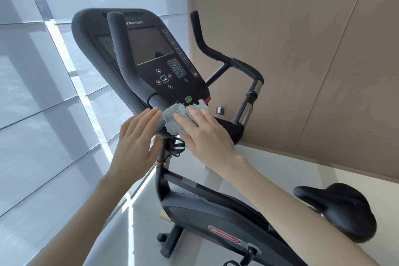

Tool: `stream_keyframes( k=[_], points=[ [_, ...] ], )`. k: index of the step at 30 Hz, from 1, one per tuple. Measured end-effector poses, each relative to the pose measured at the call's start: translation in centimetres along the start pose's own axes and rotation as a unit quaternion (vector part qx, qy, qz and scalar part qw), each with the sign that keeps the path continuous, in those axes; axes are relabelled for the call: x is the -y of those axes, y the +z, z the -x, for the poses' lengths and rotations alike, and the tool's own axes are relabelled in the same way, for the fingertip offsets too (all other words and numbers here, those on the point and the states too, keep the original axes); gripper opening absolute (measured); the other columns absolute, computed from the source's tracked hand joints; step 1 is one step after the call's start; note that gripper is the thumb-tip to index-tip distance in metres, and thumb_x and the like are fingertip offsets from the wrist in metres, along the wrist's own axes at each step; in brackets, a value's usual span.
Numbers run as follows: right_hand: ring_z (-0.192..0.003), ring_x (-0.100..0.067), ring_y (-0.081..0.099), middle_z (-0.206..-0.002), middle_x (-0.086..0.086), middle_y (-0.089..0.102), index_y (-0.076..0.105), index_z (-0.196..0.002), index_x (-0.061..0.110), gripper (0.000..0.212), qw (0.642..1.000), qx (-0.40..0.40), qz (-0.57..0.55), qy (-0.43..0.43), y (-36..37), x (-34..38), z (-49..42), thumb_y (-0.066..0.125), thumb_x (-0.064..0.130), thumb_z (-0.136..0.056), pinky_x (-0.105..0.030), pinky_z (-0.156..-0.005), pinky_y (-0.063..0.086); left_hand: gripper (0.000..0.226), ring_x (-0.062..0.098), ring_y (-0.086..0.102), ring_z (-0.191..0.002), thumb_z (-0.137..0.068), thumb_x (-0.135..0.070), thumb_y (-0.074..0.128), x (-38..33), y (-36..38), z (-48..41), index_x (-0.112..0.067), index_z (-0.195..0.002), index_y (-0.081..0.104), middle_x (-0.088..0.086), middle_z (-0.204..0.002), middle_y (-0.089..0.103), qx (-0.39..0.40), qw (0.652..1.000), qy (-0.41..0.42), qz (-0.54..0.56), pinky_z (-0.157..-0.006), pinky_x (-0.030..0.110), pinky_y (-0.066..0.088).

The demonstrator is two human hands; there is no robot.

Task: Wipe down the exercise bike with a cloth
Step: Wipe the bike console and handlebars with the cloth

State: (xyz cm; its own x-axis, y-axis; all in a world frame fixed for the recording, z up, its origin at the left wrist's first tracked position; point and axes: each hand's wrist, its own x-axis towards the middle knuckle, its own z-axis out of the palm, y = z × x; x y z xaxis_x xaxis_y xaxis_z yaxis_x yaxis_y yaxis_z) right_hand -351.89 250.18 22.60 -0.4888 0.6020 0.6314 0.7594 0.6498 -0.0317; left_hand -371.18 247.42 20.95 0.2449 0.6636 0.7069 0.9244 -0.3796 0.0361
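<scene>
A black exercise bike (207,211) fills the middle of the view, its console (151,49) tilted toward me with a dark screen and keypad. A light blue-grey cloth (174,119) lies bunched against the console's lower edge, below the green button (188,99). My right hand (207,134) presses on the cloth with fingers spread flat. My left hand (136,142) is flat and straight-fingered, its fingertips touching the lower left handlebar (125,54) right beside the cloth. The black saddle (339,207) sits at the lower right.
Frosted window panels (43,103) run along the left side. A beige panelled wall (313,49) stands behind the bike on the right. The right handlebar (226,56) sticks up and out past the console. Pale floor (129,233) shows beneath the frame.
</scene>
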Motion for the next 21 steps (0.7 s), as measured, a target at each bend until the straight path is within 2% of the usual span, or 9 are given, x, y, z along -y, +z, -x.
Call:
stream_keyframes(
  k=[3, 8, 11, 13, 15, 17, 20, 21],
  points=[
    [-0.115, -0.034, 0.053, -0.128, -0.014, 0.056, 0.055, -0.130, 0.017, 0.040, 0.998, -0.012, 0.047, -0.032, 0.1, -0.8, 1.3, 0.049, 0.023, -0.091, -0.041, -0.088, 0.049, 0.048, 0.027, 0.040, -0.134, -0.095, -0.024, 0.037, -0.3, -0.1, 0.0, -0.004, -0.137, 0.047, 0.010, -0.142, 0.047, 0.008, 1.000, 0.010, -0.001, -0.111, 0.038, 0.023],
    [-0.119, -0.036, 0.051, -0.131, -0.016, 0.054, 0.052, -0.132, 0.013, 0.044, 0.997, -0.007, 0.021, -0.073, -0.3, -4.8, 5.2, 0.039, 0.022, -0.091, -0.046, -0.098, 0.044, 0.045, 0.026, 0.043, -0.131, -0.096, -0.023, 0.041, -2.3, 0.4, -0.4, -0.002, -0.134, 0.050, 0.010, -0.139, 0.051, 0.014, 0.998, 0.069, 0.001, -0.112, 0.042, 0.025],
    [-0.118, -0.037, 0.048, -0.129, -0.019, 0.054, 0.052, -0.131, 0.008, 0.042, 0.998, -0.017, -0.035, -0.046, -0.7, -7.8, 7.2, 0.045, 0.007, -0.090, -0.052, -0.100, 0.042, 0.042, 0.027, 0.050, -0.126, -0.095, -0.020, 0.042, -3.3, 0.8, -0.7, 0.000, -0.130, 0.054, 0.010, -0.135, 0.055, 0.009, 0.995, 0.097, 0.000, -0.112, 0.046, 0.028],
    [-0.119, -0.032, 0.043, -0.127, -0.020, 0.053, 0.052, -0.130, 0.006, 0.047, 0.998, -0.011, -0.063, -0.030, -0.7, -9.1, 7.7, 0.052, -0.002, -0.084, -0.050, -0.104, 0.038, 0.040, 0.028, 0.053, -0.123, -0.094, -0.018, 0.044, -3.8, 0.9, -1.0, 0.000, -0.127, 0.057, 0.011, -0.132, 0.057, 0.004, 0.994, 0.108, 0.001, -0.109, 0.050, 0.031],
    [-0.121, -0.029, 0.042, -0.127, -0.018, 0.053, 0.052, -0.130, 0.006, 0.046, 0.997, -0.006, -0.081, -0.010, -0.8, -9.9, 7.4, 0.051, -0.004, -0.085, -0.045, -0.107, 0.034, 0.038, 0.029, 0.055, -0.121, -0.093, -0.017, 0.045, -3.9, 0.9, -1.2, 0.001, -0.124, 0.060, 0.012, -0.129, 0.059, 0.000, 0.993, 0.115, -0.002, -0.108, 0.052, 0.032],
    [-0.124, -0.027, 0.044, -0.128, -0.015, 0.053, 0.053, -0.129, 0.007, 0.041, 0.990, -0.001, -0.134, 0.051, -1.2, -10.5, 6.6, 0.048, -0.003, -0.090, -0.037, -0.109, 0.033, 0.036, 0.029, 0.057, -0.119, -0.093, -0.017, 0.046, -3.8, 0.8, -1.3, 0.001, -0.121, 0.062, 0.011, -0.126, 0.061, -0.006, 0.993, 0.121, -0.005, -0.107, 0.051, 0.033],
    [-0.121, -0.011, 0.047, -0.126, -0.006, 0.057, 0.056, -0.125, 0.008, 0.031, 0.957, -0.029, -0.267, 0.112, -2.6, -10.0, 3.6, 0.047, 0.006, -0.095, -0.008, -0.101, 0.029, 0.036, 0.028, 0.057, -0.119, -0.095, -0.018, 0.044, -3.4, 0.8, -1.1, 0.000, -0.121, 0.062, 0.010, -0.125, 0.063, -0.008, 0.992, 0.129, -0.007, -0.109, 0.049, 0.031],
    [-0.118, -0.004, 0.047, -0.124, -0.002, 0.058, 0.056, -0.125, 0.009, 0.030, 0.949, -0.031, -0.293, 0.109, -3.0, -9.3, 2.0, 0.047, 0.010, -0.096, -0.003, -0.097, 0.029, 0.037, 0.028, 0.056, -0.119, -0.095, -0.018, 0.044, -3.2, 0.8, -1.0, 0.000, -0.121, 0.062, 0.010, -0.124, 0.063, -0.009, 0.992, 0.129, -0.005, -0.110, 0.048, 0.030]
  ],
)
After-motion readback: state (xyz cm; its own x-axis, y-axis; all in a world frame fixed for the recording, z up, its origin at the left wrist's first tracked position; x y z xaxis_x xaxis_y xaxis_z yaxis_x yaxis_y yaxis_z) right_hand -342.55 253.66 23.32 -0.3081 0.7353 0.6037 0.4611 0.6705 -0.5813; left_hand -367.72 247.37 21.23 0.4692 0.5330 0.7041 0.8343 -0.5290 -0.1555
